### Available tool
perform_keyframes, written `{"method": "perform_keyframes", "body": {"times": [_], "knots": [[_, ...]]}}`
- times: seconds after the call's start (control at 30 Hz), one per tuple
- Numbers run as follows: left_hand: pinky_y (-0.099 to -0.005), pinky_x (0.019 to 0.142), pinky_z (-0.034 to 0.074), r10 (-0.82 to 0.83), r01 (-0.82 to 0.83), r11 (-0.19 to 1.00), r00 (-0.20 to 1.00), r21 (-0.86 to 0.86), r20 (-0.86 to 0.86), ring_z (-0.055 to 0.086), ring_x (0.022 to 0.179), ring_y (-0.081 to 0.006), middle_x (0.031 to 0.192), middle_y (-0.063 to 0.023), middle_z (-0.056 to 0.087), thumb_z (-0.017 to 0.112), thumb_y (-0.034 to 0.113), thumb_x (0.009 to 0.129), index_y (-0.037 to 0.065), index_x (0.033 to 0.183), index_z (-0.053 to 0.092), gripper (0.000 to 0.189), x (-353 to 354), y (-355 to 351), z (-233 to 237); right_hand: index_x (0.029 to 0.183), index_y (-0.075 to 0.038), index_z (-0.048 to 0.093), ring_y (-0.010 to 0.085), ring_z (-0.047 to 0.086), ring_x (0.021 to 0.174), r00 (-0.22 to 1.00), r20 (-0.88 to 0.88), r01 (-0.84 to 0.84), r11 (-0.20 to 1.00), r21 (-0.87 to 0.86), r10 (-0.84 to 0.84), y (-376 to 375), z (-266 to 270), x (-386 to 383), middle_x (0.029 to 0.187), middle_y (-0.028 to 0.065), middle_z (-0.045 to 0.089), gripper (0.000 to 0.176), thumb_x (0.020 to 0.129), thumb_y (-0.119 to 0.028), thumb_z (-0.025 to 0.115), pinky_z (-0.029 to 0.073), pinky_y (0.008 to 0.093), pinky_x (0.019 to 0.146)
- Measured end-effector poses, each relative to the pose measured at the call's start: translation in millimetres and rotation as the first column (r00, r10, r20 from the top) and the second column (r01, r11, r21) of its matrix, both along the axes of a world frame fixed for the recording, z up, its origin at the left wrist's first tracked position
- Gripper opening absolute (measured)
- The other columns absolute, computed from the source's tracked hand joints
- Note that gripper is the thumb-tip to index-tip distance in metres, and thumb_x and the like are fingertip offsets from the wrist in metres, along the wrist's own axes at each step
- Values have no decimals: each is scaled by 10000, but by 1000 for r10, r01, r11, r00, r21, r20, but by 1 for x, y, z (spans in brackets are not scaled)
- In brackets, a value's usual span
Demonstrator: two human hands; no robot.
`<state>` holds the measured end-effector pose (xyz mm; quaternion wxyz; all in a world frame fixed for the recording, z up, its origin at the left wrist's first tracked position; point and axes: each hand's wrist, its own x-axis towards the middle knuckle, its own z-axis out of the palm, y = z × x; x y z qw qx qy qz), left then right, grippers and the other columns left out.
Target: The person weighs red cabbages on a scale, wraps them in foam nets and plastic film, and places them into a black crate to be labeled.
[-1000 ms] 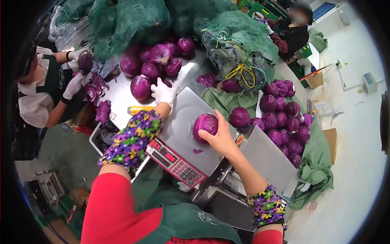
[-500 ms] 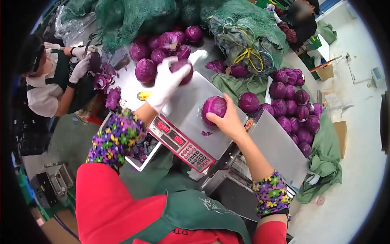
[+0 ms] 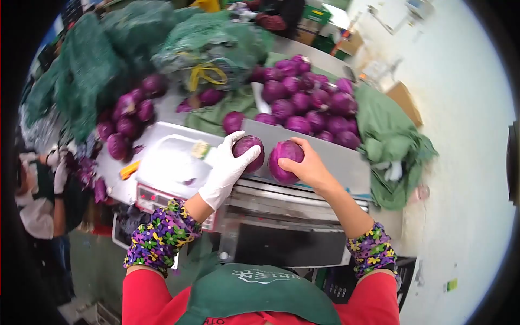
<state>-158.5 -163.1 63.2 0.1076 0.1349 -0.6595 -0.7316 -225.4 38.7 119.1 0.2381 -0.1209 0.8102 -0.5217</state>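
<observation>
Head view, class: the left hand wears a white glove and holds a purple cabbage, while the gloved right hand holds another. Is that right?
No: the right hand is bare, as the head view shows. It does hold a purple cabbage, and the white-gloved left hand holds another cabbage.

Green mesh bag [image 3: 219, 38], yellow cord [image 3: 206, 76] on it, crumpled green cloth [image 3: 382, 141] — brown cardboard [image 3: 403, 102] beside it; green box [image 3: 315, 15] beyond

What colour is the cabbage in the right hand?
Purple; the cabbage in the right hand shows best in the head view.
</observation>
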Motion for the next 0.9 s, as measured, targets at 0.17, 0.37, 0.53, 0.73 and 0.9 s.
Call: {"method": "perform_keyframes", "body": {"times": [0.17,0.37,0.53,0.73,0.9], "knots": [[-379,953,434,-96,79,933,995,-350,-31,537,1077,-290,1164,-200,513,765,375,757,22,1210,535,619,-47,110,-18,1271,11,479,334,585,1088,944,-303,169,979,116,-127,107,-34,-24,1164,232,594,821,627,-401,777,462,398,947],[-508,1072,255,-430,17,355,891,-935,-147,373,1300,-393,1295,-164,535,672,456,790,149,1398,452,716,-43,173,24,1384,62,339,383,438,1271,953,-297,-46,999,19,50,165,-49,-20,1349,292,451,822,866,-529,580,333,409,1075],[-514,1073,245,-415,133,185,909,-974,45,395,1273,-389,1269,-135,556,666,544,749,166,1381,486,758,-36,183,36,837,-105,707,318,666,803,978,-200,127,942,310,-66,322,-43,-72,873,120,696,336,798,-404,558,513,438,738],[-509,1087,230,-408,241,230,904,-943,131,383,1294,-393,1233,-168,572,673,563,743,119,1373,490,792,-41,189,45,1018,-99,658,405,642,868,631,-513,738,654,165,-582,409,-117,-181,944,170,684,356,808,-369,559,502,494,766],[-524,1087,252,-353,23,133,935,-991,-26,421,1274,-373,1269,-111,551,708,422,770,95,1320,526,665,-30,202,53,986,-93,620,358,616,939,775,-514,619,609,496,-368,404,-75,-131,951,150,663,258,809,-281,596,490,460,765]]}}
